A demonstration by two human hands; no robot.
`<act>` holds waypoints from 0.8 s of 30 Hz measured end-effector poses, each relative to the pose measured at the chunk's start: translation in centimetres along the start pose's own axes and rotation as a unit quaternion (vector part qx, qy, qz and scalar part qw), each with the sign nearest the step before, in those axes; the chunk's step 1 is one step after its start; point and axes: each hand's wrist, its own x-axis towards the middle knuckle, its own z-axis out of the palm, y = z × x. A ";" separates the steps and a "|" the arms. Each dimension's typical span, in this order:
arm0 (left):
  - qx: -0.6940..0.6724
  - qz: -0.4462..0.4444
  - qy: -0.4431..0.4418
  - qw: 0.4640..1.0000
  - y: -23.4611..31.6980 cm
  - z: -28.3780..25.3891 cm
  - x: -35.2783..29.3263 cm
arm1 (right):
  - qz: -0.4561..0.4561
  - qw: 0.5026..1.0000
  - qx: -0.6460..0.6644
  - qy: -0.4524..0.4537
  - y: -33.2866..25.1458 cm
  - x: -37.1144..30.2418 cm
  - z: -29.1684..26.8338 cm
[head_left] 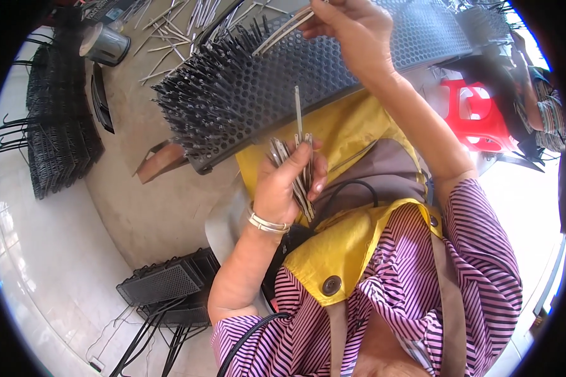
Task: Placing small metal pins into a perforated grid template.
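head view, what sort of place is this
Probably a small workshop: dark sticks standing in a holed board, piled black parts, and thin strips bunched in the left hand.

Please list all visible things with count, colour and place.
perforated board: one, grey, top centre
upright pieces: many, black, on board
loose strips: many, silvery, top left
cylinder: one, grey, upper left
stacked pieces: count unclear, black, left
mesh parts: count unclear, black, lower left
stool: one, red, right
another person's sleeve: one, striped, right edge
apron: one, yellow and brown, worn
striped shirt: one, pink and black, worn
bangles: count unclear, pale, left wrist
left hand: one, centre, holding strips
right hand: one, top, holding strip(s)
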 end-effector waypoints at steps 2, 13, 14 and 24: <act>-0.001 -0.001 -0.002 1.000 0.0 0.0 0.0 | -0.012 1.000 -0.011 0.002 0.2 0.0 0.0; -0.010 -0.008 -0.008 1.000 -0.1 -0.2 0.0 | -0.107 0.992 0.001 -0.074 1.1 0.5 -0.4; -0.011 -0.009 -0.007 1.000 -0.1 -0.1 0.0 | -0.026 0.997 -0.072 -0.021 0.8 0.3 -0.2; -0.016 -0.016 -0.006 1.000 -0.1 -0.1 0.0 | -0.191 0.967 0.100 -0.137 0.5 0.8 -0.7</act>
